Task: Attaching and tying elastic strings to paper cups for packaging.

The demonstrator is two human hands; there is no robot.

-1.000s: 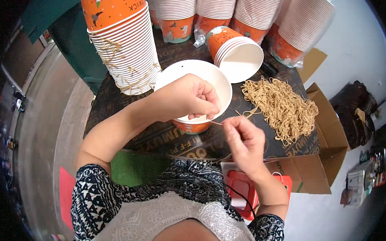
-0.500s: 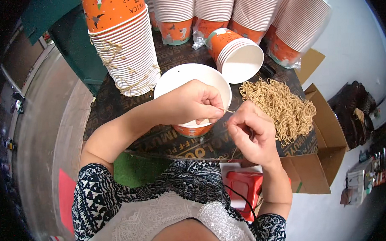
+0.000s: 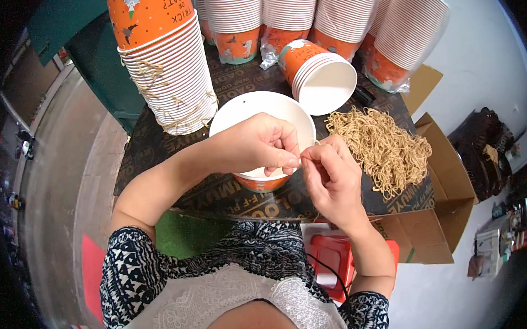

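Observation:
Both hands meet at the fingertips over the front part of a paper bucket (image 3: 226, 116), white inside and orange outside, with a small dark hole near its far rim. My left hand (image 3: 268, 145) is closed in a pinch, thumb against fingers. Touching it, my right hand (image 3: 335, 182) is also pinched closed. Between them is a thin tan cord (image 3: 317, 142), mostly hidden by the fingers; a short end sticks up above the right fingertips. Right of my right hand lies a loose heap of tan cords (image 3: 383, 150) on the dark printed table (image 3: 230, 204).
At the left stands a tall nested stack of orange buckets (image 3: 168, 80) with cords on their sides. A few nested buckets (image 3: 327, 82) lie tipped at the back, before plastic-wrapped stacks (image 3: 292, 10). An open cardboard box (image 3: 422, 234) and a red stool (image 3: 332, 258) are beyond the table edge.
My right hand has moved left and slightly up, so its fingertips now meet the left ones. The cord stretched between the hands before is now mostly covered by fingers.

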